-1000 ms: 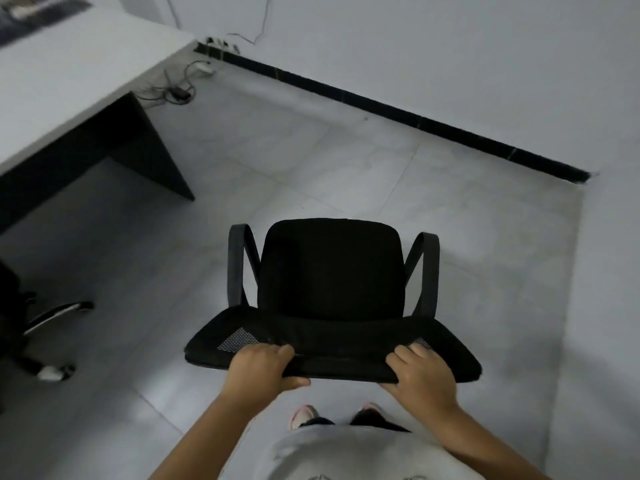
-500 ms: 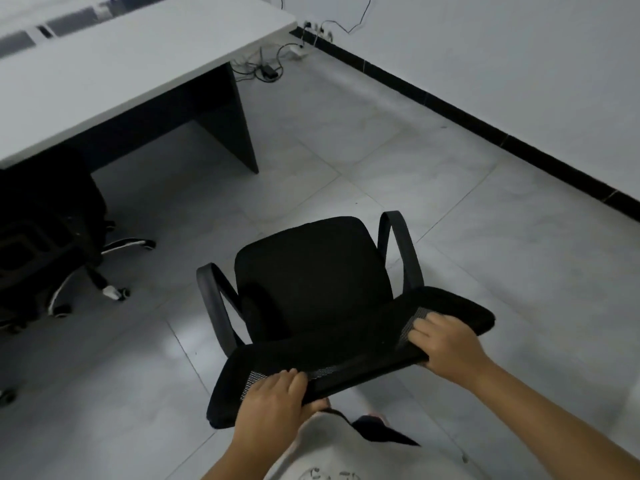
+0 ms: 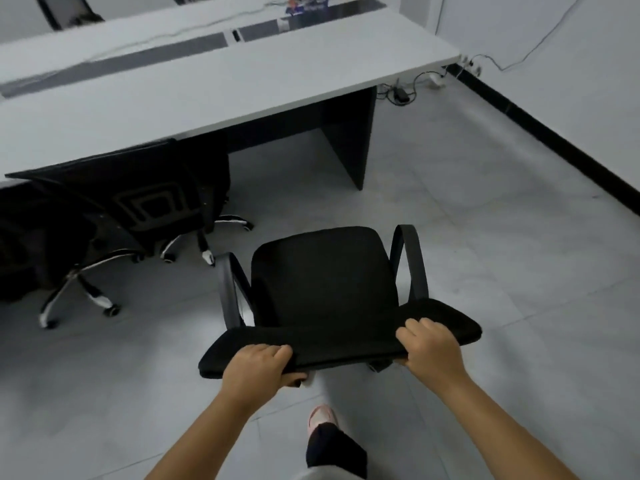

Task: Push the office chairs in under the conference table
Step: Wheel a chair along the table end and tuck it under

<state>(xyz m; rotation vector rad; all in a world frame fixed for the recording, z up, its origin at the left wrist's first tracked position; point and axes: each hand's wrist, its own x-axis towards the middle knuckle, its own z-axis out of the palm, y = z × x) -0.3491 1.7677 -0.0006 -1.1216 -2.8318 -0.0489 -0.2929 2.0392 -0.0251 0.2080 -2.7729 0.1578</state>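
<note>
Chairs point(image 3: 114, 209) already tucked under the conference table point(image 3: 214, 88) sit far left of the hands. Left hand point(image 3: 256, 367) and right hand point(image 3: 431, 348) both grip the black office chair point(image 3: 322, 282) backrest's top edge.

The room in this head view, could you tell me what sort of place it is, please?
Most likely an office meeting room: a long white conference table, black wheeled office chairs pushed in at its edge, and power cables by the wall.
</note>
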